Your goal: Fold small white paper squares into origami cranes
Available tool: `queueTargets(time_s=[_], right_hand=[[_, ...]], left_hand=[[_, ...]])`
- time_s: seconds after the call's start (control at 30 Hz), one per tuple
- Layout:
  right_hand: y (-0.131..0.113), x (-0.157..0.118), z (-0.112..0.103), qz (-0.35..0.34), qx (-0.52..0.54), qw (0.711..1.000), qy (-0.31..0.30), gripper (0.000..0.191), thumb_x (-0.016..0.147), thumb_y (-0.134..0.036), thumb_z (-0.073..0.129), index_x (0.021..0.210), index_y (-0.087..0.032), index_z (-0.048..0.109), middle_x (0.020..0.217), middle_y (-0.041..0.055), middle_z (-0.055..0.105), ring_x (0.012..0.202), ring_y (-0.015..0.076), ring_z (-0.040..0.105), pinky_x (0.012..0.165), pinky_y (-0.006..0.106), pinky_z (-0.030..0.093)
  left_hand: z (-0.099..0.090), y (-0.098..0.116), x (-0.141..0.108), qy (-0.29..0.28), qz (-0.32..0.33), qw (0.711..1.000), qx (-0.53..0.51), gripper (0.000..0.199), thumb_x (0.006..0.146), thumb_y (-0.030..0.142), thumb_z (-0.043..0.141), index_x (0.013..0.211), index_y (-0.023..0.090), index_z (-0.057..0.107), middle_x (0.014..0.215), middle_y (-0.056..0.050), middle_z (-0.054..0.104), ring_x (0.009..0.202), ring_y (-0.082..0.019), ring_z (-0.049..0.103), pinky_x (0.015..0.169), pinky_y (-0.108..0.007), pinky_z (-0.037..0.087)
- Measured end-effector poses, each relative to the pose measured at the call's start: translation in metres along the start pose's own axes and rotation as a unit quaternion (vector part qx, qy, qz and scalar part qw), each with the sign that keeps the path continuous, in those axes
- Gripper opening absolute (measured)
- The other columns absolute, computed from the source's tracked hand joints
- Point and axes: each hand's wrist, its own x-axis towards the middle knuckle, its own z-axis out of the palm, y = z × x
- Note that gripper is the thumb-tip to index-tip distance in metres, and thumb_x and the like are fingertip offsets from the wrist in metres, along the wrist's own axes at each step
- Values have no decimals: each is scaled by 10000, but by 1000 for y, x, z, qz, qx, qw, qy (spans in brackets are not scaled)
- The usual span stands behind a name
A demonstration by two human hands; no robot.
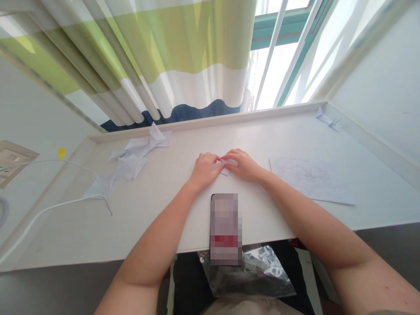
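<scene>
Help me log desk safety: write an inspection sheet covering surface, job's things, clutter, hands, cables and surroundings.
Surface: white desk, raised rim along its back.
Job's things: small paper near the desk's middle.
Clutter: crumpled-looking papers at left; marked sheet at right; paper piece in far right corner; phone overlapping front edge in view.
Hands: left hand and right hand both hold the small paper.
Cables: white cable at left.
Surroundings: striped curtain, window, wall socket.
</scene>
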Motion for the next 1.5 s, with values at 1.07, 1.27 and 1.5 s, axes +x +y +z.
queueTargets(time_s=[1.07,1.27,1.5], right_hand=[[-4,-1,-8,-21,-46,998,-36,124,1027,-192,645,1026,-236,760,1094,94,803,1103,280,674,977,411,466],[-4,-1,-9,-35,-52,997,-39,200,1079,-237,608,1122,-273,800,1158,81,797,1105,265,670,988,420,468],[3,1,-5,-53,-36,998,-21,188,1085,-242,620,1078,-242,808,1092,97,795,1044,266,675,965,420,508]], left_hand=[[-10,-4,-2,-55,121,991,-24,163,962,227,687,1023,268,833,1129,-65,841,1077,-283,741,1028,-458,536],[-13,-1,-4,-39,69,996,-45,196,936,223,710,1099,256,813,1100,-66,829,1049,-278,737,1011,-439,548],[-13,3,-4,-58,43,997,9,207,1023,311,640,1031,221,825,980,-91,784,1047,-294,672,1010,-471,535]])
